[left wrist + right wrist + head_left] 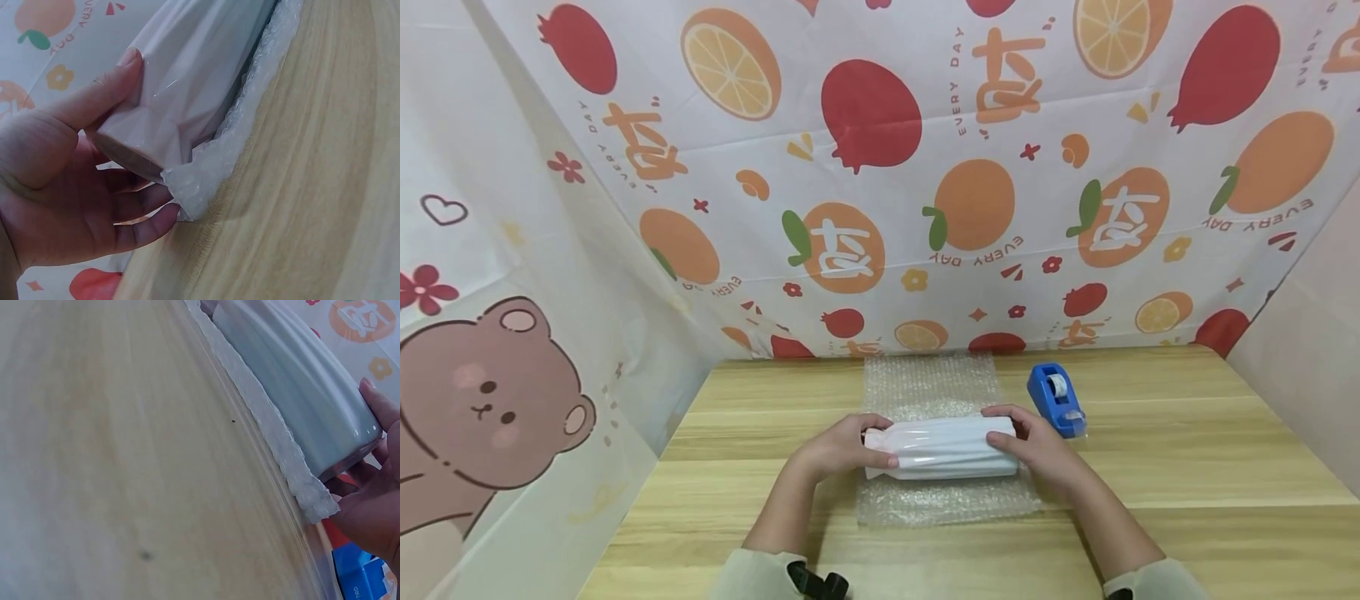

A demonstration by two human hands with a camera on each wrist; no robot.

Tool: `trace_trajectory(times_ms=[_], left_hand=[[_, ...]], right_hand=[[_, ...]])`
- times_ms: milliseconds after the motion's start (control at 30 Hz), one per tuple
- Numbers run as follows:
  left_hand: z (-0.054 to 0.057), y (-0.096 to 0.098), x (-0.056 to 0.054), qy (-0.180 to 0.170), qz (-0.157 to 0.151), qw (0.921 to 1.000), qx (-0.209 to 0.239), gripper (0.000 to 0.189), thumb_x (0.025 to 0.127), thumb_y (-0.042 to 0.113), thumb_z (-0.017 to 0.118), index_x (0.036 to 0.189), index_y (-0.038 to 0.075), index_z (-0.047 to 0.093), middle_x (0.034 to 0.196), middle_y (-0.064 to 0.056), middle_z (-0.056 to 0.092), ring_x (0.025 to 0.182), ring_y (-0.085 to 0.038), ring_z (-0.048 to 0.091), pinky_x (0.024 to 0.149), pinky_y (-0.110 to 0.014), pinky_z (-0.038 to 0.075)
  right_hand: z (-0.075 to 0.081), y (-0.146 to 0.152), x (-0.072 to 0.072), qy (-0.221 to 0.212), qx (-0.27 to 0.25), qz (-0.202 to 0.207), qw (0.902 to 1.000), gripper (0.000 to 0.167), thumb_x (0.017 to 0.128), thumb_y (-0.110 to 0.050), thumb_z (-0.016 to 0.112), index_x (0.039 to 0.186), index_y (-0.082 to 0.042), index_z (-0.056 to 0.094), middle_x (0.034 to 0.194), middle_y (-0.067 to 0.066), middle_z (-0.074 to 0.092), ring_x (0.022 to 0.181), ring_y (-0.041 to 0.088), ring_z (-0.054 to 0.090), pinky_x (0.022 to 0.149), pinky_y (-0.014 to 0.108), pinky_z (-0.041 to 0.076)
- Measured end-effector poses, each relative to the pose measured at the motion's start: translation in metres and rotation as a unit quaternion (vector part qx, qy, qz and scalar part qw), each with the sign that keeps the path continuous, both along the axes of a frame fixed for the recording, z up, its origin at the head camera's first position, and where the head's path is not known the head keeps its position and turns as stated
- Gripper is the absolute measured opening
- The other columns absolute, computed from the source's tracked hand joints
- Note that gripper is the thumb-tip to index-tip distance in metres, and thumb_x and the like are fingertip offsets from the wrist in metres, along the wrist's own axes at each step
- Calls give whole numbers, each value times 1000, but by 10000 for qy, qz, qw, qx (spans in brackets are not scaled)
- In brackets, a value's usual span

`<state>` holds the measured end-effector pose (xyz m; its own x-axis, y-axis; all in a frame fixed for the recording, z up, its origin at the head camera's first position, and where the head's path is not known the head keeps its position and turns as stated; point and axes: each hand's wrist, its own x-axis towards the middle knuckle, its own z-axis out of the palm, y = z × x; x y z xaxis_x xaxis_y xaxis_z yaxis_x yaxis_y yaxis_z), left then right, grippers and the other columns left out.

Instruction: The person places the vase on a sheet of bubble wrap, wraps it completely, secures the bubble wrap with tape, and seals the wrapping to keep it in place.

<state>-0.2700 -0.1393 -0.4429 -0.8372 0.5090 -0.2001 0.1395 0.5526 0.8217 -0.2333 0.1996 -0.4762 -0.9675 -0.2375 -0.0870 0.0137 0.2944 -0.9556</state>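
Observation:
A glossy ridged vase point(951, 450), pale pink at its open mouth and fading to light blue at the base, lies on its side across a sheet of bubble wrap point(928, 387). My left hand point(842, 446) grips the mouth end, thumb along the outside; in the left wrist view its lower fingers reach the edge of the bubble wrap point(209, 169). At the opposite end, my right hand point(1037, 442) holds the base between thumb and fingers. The right wrist view shows the thumb on the vase's side point(312, 394), with some fingers hidden behind the base.
Right of the bubble wrap stands a blue tape dispenser point(1056, 400) with a roll of clear tape, close to my right hand. The wooden table point(760, 417) ends at a fruit-print cloth point(865, 117) behind. Another cloth with a bear point(490, 400) hangs at the left.

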Motion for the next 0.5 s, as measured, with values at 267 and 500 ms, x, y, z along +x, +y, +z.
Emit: trace_trajectory(times_ms=[267,500], left_hand=[[1,0,2,-35,176,9996,-207,68,75,36,85,131,6,60,120,-6,62,104,-19,56,92,-41,47],[2,-1,2,-36,57,9999,-111,63,77,34,84,128,7,61,118,-5,62,100,-19,57,86,-36,49]], right_hand=[[1,1,1,-211,-48,13,9998,49,91,-44,66,135,-25,56,152,5,41,138,30,38,112,51,34],[2,1,0,-255,-203,159,9993,50,94,-40,65,137,-19,54,151,7,41,132,28,41,106,39,39]])
